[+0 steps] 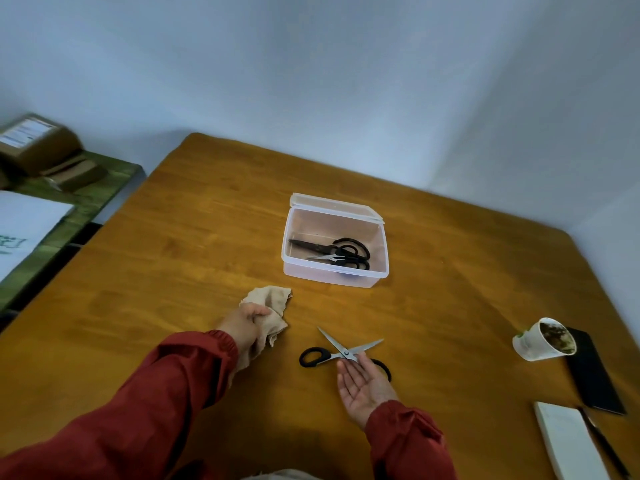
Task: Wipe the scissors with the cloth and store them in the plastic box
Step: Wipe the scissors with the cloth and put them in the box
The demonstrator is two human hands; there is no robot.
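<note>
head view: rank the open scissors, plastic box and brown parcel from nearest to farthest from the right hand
1. open scissors, at the fingertips of the right hand
2. plastic box, farther ahead
3. brown parcel, far left shelf

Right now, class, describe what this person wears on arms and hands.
Long rust-red sleeves, the left sleeve and right sleeve, each ending in a gathered elastic cuff. The left hand and right hand are bare: no gloves, rings or watch visible.
</note>
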